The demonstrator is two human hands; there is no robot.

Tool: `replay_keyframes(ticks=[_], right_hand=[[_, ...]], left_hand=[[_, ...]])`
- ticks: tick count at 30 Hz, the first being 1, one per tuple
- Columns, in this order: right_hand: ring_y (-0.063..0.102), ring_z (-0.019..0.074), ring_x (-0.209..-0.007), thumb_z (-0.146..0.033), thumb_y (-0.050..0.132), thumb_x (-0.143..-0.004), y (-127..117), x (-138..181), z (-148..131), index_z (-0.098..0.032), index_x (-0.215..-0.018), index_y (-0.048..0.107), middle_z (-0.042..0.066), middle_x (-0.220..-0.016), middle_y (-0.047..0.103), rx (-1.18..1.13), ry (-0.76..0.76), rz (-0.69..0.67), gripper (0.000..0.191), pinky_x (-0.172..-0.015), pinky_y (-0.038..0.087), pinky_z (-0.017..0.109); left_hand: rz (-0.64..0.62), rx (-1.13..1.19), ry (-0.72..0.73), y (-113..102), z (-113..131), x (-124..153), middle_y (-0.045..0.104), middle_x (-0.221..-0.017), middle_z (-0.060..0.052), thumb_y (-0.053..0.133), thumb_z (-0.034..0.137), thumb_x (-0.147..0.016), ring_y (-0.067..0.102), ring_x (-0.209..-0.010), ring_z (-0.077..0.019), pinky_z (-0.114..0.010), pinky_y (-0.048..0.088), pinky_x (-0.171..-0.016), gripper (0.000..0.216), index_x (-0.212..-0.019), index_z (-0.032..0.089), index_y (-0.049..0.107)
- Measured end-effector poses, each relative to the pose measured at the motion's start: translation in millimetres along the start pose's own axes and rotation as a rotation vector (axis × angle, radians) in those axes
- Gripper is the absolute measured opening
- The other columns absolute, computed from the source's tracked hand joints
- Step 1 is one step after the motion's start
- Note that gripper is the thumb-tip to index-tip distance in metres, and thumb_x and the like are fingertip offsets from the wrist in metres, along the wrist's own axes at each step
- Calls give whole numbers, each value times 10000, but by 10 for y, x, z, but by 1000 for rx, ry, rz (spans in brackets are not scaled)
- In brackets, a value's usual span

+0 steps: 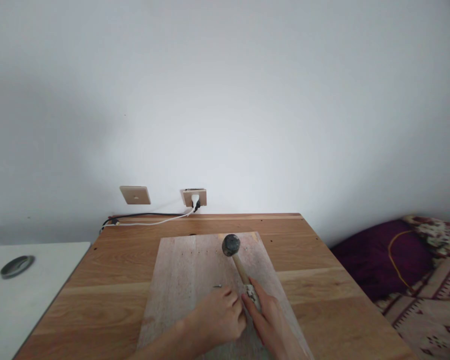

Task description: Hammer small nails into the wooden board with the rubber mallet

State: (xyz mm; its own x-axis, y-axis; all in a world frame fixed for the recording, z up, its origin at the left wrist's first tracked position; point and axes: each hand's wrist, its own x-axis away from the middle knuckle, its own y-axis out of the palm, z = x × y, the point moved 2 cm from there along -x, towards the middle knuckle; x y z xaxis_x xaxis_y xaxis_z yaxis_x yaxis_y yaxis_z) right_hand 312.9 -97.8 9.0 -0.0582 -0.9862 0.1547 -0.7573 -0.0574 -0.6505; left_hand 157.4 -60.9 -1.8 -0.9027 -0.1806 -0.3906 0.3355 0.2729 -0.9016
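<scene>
My right hand (268,317) is wrapped round the handle of a mallet (241,267). Its dark round head points away from me, over the far part of a worn, whitish wooden board (189,280). Beside it on the left, my left hand (221,315) is closed above the board, fingers curled in. A small metal piece that looks like a nail (217,286) sticks out at the fingertips; the rest of it is hidden by the fingers. A row of small marks or holes runs across the board's far part.
The board lies on a wooden table (108,295) against a white wall. Behind it, a white and a black cable run to a wall socket (195,198). At left stands a white surface with a grey oval fitting (17,266). Purple fabric (382,260) and patterned cloth lie at right.
</scene>
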Motion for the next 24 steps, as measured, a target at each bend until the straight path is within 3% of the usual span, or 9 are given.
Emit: replay_keyframes(ticks=[8, 16, 24], right_hand=[[771, 293, -978, -470, 374, -984, -55, -6, -41, -108, -1345, 634, 142, -1017, 811, 9, 7, -14, 574, -820, 570, 343], [738, 299, -1094, -501, 388, -951, -52, 13, -8, -99, -1339, 654, 156, -1123, 795, 50, 24, 30, 619, -897, 564, 342], [763, 290, -899, -544, 337, -947, -45, 5, -90, -67, -1350, 623, 142, -949, 802, -4, 39, -23, 688, -797, 577, 338]], left_hand=[[3, 19, 9, -29, -49, -56, 695, -766, -25, 705, 231, -938, 655, -798, -192, -342, 463, -737, 201, -748, 182, 663], [25, -2, 64, -81, 57, 64, 698, -781, -15, 703, 248, -937, 631, -757, -183, -333, 464, -703, 198, -755, 194, 649], [-36, -26, 50, -89, 70, 88, 695, -765, -26, 728, 264, -931, 634, -755, -186, -332, 454, -681, 197, -769, 180, 653]])
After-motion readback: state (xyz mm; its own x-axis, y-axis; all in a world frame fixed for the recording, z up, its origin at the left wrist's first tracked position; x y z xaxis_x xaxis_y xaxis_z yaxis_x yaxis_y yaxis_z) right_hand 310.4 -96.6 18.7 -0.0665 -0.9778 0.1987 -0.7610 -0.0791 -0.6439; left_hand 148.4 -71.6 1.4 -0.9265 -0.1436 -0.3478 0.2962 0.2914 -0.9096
